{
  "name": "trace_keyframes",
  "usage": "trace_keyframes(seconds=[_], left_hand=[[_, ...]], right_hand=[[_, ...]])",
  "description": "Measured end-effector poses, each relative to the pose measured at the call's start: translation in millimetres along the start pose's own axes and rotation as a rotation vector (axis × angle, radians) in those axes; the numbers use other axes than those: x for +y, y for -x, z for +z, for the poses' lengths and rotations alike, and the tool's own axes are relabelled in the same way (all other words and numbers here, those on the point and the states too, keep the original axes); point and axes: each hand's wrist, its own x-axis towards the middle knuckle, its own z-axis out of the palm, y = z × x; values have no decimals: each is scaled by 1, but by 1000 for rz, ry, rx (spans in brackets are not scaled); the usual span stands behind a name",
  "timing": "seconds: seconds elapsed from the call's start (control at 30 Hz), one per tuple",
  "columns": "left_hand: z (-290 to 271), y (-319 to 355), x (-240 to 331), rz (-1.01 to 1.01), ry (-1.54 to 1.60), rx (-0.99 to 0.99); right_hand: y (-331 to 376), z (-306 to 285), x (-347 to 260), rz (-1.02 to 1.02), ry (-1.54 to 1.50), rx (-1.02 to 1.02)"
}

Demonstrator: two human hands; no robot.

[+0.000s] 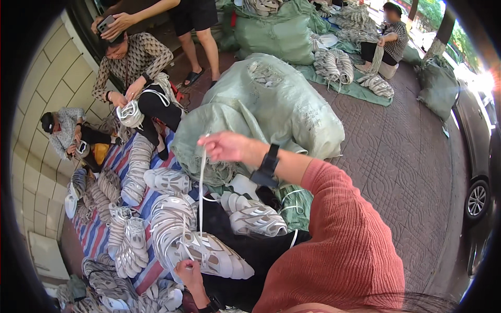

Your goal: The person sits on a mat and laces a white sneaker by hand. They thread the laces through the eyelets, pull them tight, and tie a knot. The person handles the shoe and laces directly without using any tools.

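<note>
A white-and-grey shoe upper (223, 260) lies across my lap at the front of a nested row of similar uppers (168, 221). My right hand (225, 147) is raised well above it, fingers pinched on the end of a white shoelace (202, 182). The lace runs taut and nearly straight down to the eyelets of that upper. My left hand (190, 273) is low at the upper's near side, its fingertips closed on a strand of lace by the eyelets. Part of that grip is hidden.
Bundles of uppers (138, 172) cover a striped sheet (151, 271) at left. Another bundle (255, 216) sits by my leg. Large green sacks (292, 104) stand ahead. People (130, 68) sit working at left and far right; one stands holding a phone (107, 25). A car (477, 156) is at right.
</note>
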Motion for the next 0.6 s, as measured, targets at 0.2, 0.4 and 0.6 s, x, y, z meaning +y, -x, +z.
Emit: trace_keyframes(seconds=[0.2, 0.4, 0.6], left_hand=[[-30, 18, 20, -295, 1051, -100], [-162, 92, -8, -415, 1570, 429], [-175, 244, -66, -1026, 733, 107]], right_hand=[[37, -132, -73, -372, 258, 410], [130, -206, -82, -383, 624, 482], [57, -315, -101, -248, 224, 392]])
